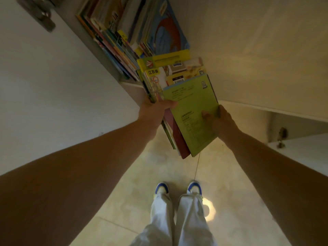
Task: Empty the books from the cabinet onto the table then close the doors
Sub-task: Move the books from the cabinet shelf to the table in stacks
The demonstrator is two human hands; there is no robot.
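Note:
A stack of books (191,103) with a green cover on top is held out in front of the cabinet, half clear of the shelf edge. My left hand (154,112) grips the stack's left edge, thumb on the green cover. My right hand (220,121) grips the right edge, thumb on top. More books (134,32) remain standing in a row inside the cabinet (110,68), a blue-and-red cover facing out at their right end.
The open white cabinet door (44,77) with a dark hinge (40,16) stands to the left. A second open door (301,151) with a hinge is at the right. Below lie the glossy tiled floor (159,174) and my feet in blue-and-white shoes.

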